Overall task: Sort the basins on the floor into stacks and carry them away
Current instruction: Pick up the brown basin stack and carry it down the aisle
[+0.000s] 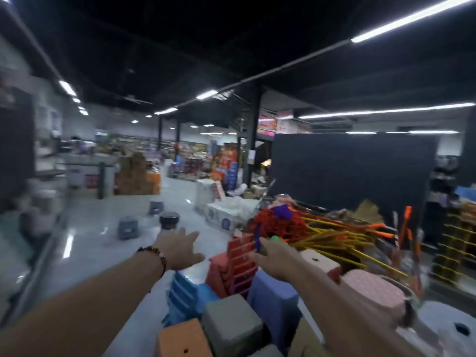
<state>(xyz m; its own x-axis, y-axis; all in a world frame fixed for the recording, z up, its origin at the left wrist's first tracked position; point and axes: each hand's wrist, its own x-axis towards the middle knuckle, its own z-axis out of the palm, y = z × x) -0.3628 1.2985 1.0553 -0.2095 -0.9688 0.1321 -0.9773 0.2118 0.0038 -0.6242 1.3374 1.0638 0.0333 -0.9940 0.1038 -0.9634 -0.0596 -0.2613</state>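
No basins show clearly; a dark round thing [169, 219] on the floor [85, 228] far ahead may be one. Stacked stools [239, 264] crowd the space below, likely stored goods. Both hands, left hand [177, 249] and right hand [273, 258], reach forward with fingers spread, holding nothing.

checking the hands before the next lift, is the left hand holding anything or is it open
Open. The left hand reaches forward with fingers spread and nothing in it, hovering above the floor.
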